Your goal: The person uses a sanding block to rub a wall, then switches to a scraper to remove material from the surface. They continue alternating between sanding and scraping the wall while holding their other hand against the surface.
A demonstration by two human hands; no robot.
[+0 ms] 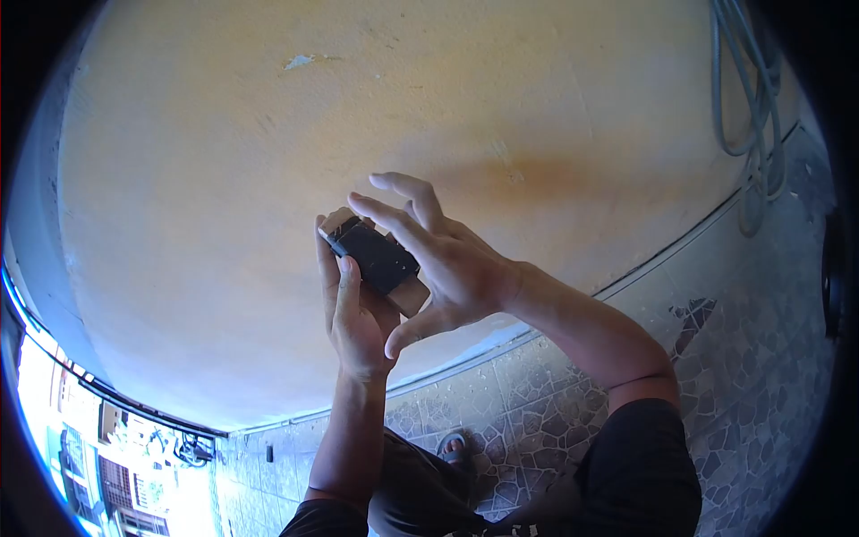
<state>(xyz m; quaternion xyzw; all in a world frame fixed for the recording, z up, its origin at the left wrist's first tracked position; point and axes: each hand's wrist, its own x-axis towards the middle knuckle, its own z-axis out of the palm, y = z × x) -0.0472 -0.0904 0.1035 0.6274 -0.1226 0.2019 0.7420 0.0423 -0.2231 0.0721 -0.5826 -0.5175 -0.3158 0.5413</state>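
Note:
A sanding block (374,257), a tan wooden block with a black sheet wrapped round its middle, is held up in front of the wall. My left hand (356,327) grips it from below and the left, thumb laid along the black sheet and the other fingers behind it. Pale specks show on the black face. My right hand (456,268) is open beside the block, its fingers arched over the upper right side and its thumb stretched out below the bare lower end. Nothing is seen in the right hand.
A yellowish plastered wall (224,161) with a chipped patch fills the view ahead. A looped hose (756,116) hangs at the upper right. Below lies a floor of irregular stone-pattern tiles (537,430), with a sandalled foot (455,447). A bright outdoor area with a parked motorbike (192,450) shows lower left.

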